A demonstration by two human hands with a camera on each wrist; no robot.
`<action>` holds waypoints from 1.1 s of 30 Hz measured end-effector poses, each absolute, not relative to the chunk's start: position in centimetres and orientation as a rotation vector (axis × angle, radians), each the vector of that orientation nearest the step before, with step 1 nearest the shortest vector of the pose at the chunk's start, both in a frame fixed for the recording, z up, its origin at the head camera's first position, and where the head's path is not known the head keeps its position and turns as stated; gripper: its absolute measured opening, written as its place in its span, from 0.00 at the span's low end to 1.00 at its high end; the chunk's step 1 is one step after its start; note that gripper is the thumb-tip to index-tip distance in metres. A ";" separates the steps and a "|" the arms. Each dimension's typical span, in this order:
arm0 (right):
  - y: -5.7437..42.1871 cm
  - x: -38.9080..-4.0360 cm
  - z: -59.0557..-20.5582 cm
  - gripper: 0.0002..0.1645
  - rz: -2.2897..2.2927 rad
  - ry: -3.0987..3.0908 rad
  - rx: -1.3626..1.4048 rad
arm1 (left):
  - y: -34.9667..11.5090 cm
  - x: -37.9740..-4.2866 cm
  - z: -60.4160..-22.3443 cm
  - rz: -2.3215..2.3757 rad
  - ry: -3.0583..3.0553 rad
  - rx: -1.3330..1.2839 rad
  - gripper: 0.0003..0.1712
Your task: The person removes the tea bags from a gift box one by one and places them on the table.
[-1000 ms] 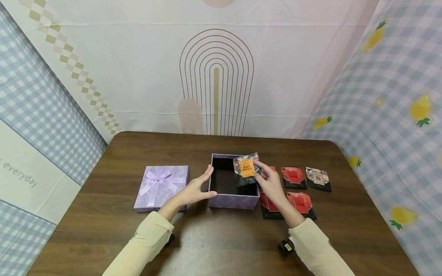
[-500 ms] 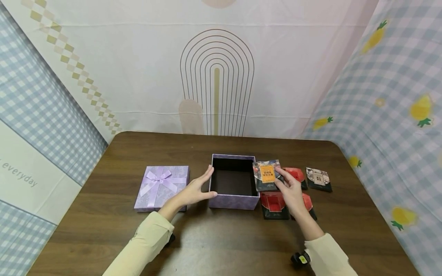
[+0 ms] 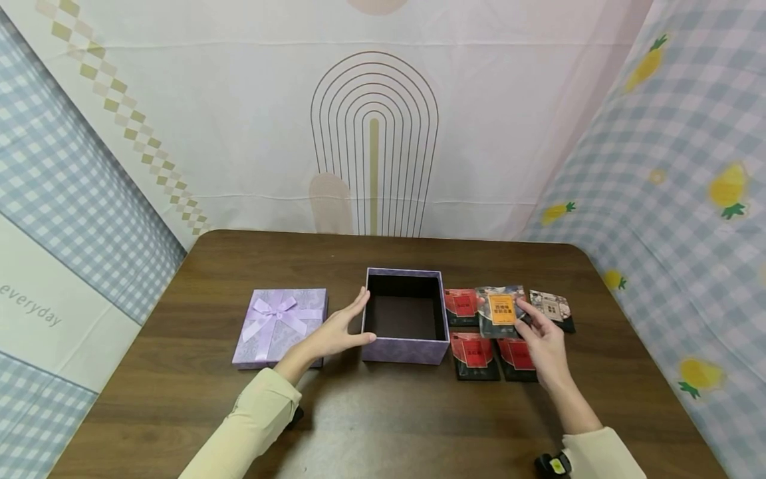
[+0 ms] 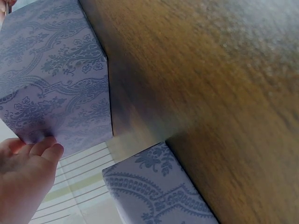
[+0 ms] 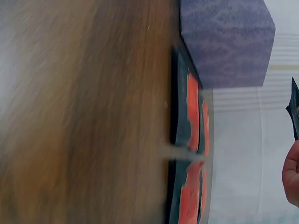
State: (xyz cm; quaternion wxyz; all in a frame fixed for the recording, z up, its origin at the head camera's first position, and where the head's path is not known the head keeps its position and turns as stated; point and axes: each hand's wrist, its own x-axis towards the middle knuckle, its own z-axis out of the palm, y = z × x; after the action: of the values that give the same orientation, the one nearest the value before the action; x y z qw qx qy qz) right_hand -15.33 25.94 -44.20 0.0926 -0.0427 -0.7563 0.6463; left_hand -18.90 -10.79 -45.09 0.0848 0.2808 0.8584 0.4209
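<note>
Between thumb and fingers, my right hand pinches a dark packet with an orange label by its right edge. It is held over the red and black packets laid right of the box; in the right wrist view only a bit of this packet and part of the hand show at the right edge. My left hand rests against the left side of the lidless purple box, thumb at the front corner. The left wrist view shows the fingertips touching the patterned box wall. The dark inside of the box holds nothing.
A purple lid with a ribbon bow lies left of the box, under the left forearm's reach. A pale floral packet lies at the far right of the group. Behind the brown table hangs a white cloth.
My right hand has carried the orange-labelled packet out from above the box, rightward over the red packets. My left hand has stayed at the box.
</note>
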 end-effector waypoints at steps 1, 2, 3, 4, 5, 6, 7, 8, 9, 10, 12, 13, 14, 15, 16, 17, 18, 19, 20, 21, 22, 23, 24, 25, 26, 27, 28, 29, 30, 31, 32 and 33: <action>26.3 -15.2 -44.3 0.26 1.916 -2.234 -0.115 | -10.8 -18.9 -45.1 1.255 2.560 0.837 0.48; 26.6 -15.1 -44.4 0.26 1.910 -2.229 -0.111 | -10.8 -18.9 -45.1 1.256 2.560 0.838 0.48; 26.8 -14.9 -44.4 0.26 1.902 -2.228 -0.106 | -10.8 -18.8 -45.1 1.257 2.560 0.838 0.48; 27.1 -14.8 -44.5 0.26 1.908 -2.216 -0.095 | -10.8 -18.8 -45.1 1.258 2.559 0.838 0.48; 27.4 -14.6 -44.5 0.25 1.903 -2.212 -0.088 | -10.8 -18.8 -45.1 1.259 2.559 0.838 0.48; 27.7 -14.5 -44.6 0.25 1.911 -2.200 -0.085 | -10.8 -18.8 -45.1 1.262 2.558 0.838 0.48; 28.0 -14.3 -44.7 0.25 1.907 -2.197 -0.090 | -10.9 -18.8 -45.1 1.263 2.557 0.838 0.48; 28.4 -14.2 -44.8 0.24 1.914 -2.185 -0.091 | -10.9 -18.8 -45.1 1.263 2.557 0.836 0.48; 28.7 -14.1 -45.0 0.24 1.917 -2.177 -0.091 | -10.9 -18.8 -45.1 1.263 2.556 0.834 0.48; 29.1 -14.1 -45.3 0.23 1.925 -2.164 -0.096 | -10.9 -18.8 -45.1 1.263 2.557 0.834 0.48; 30.2 -14.2 -46.2 0.22 1.932 -2.144 -0.098 | -10.9 -18.8 -45.1 1.264 2.557 0.834 0.49; 30.8 -14.4 -46.7 0.22 1.933 -2.143 -0.105 | -10.9 -18.9 -45.1 1.262 2.557 0.833 0.49; 31.5 -14.6 -47.6 0.22 1.946 -2.124 -0.104 | -10.9 -18.9 -45.2 1.261 2.558 0.833 0.49; 32.3 -14.9 -48.4 0.21 1.946 -2.116 -0.108 | -10.9 -18.9 -45.2 1.260 2.557 0.836 0.49; 33.1 -15.1 -49.2 0.22 1.942 -2.117 -0.111 | -10.9 -18.9 -45.2 1.258 2.558 0.838 0.49; 34.0 -15.4 -50.2 0.22 1.938 -2.120 -0.112 | -10.9 -19.0 -45.3 1.256 2.558 0.838 0.49; 34.7 -15.7 -51.0 0.23 1.931 -2.125 -0.110 | -10.9 -19.0 -45.3 1.252 2.559 0.836 0.49; 35.3 -15.8 -51.6 0.24 1.918 -2.132 -0.131 | -10.9 -19.0 -45.3 1.248 2.560 0.833 0.49; 36.0 -16.0 -52.4 0.24 1.913 -2.126 -0.143 | -10.9 -19.0 -45.3 1.247 2.560 0.829 0.49; 36.4 -16.1 -52.8 0.25 1.903 -2.134 -0.155 | -10.9 -19.0 -45.3 1.246 2.560 0.825 0.49; 36.8 -16.1 -53.2 0.25 1.876 -2.157 -0.171 | -10.9 -19.0 -45.3 1.246 2.561 0.825 0.49; 37.2 -16.2 -53.5 0.26 1.867 -2.159 -0.188 | -10.8 -18.9 -45.2 1.249 2.561 0.823 0.49; 37.5 -16.1 -53.7 0.26 1.844 -2.174 -0.205 | -10.8 -18.9 -45.2 1.252 2.561 0.821 0.49; 37.9 -16.1 -53.8 0.26 1.838 -2.177 -0.220 | -10.8 -18.9 -45.1 1.255 2.560 0.822 0.49; 38.3 -16.0 -53.9 0.27 1.818 -2.200 -0.236 | -10.8 -18.9 -45.1 1.260 2.559 0.825 0.49; 38.6 -15.9 -53.9 0.27 1.793 -2.228 -0.243 | -10.8 -18.9 -45.1 1.261 2.560 0.828 0.49; 39.0 -15.8 -53.9 0.27 1.755 -2.266 -0.255 | -10.8 -18.8 -45.1 1.264 2.559 0.830 0.49; 39.4 -15.7 -53.9 0.27 1.736 -2.291 -0.265 | -10.8 -18.8 -45.1 1.267 2.556 0.830 0.49; 39.9 -15.5 -53.9 0.27 1.704 -2.329 -0.270 | -10.8 -18.8 -45.1 1.266 2.554 0.831 0.49; 40.3 -15.4 -53.8 0.27 1.679 -2.362 -0.277 | -10.9 -18.8 -45.1 1.263 2.554 0.831 0.49; 40.7 -15.3 -53.8 0.27 1.639 -2.403 -0.278 | -10.9 -18.9 -45.1 1.260 2.556 0.828 0.49; 41.0 -15.1 -53.7 0.27 1.608 -2.441 -0.278 | -10.9 -18.8 -45.1 1.255 2.559 0.823 0.49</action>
State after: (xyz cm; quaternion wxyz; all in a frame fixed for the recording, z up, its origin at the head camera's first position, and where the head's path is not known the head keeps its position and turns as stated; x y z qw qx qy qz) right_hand -15.11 41.00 -53.71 0.1026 -0.0943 -0.8270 0.5447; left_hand -18.85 -10.93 -45.11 0.0873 0.2763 0.8593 0.4214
